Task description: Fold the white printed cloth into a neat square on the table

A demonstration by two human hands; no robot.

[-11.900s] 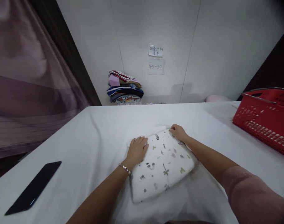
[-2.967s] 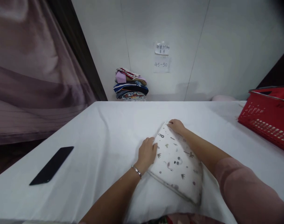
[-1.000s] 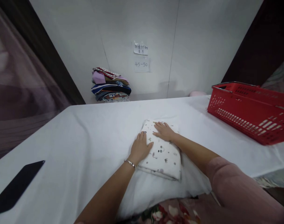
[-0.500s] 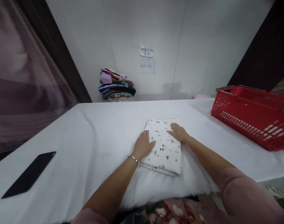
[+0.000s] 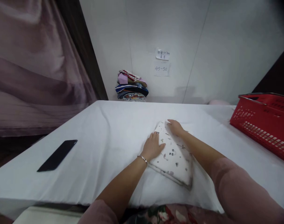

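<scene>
A folded white cloth with small printed figures (image 5: 173, 157) lies on the white table (image 5: 104, 137) in front of me. My left hand (image 5: 153, 147), with a silver bracelet at the wrist, rests flat on the cloth's left edge, fingers stretched out. My right hand (image 5: 175, 127) lies flat on the cloth's far corner, fingers extended. Neither hand grips anything.
A black phone (image 5: 57, 155) lies near the table's left edge. A red plastic basket (image 5: 263, 119) stands at the right. A stack of folded clothes (image 5: 131, 86) sits against the far wall under two paper notes (image 5: 162, 62). A mauve curtain (image 5: 34, 68) hangs at the left.
Over the past seconds the cloth has been folded smaller. In the last half second both hands stay flat on it, the right one shifting to the far corner; the view has swung left.
</scene>
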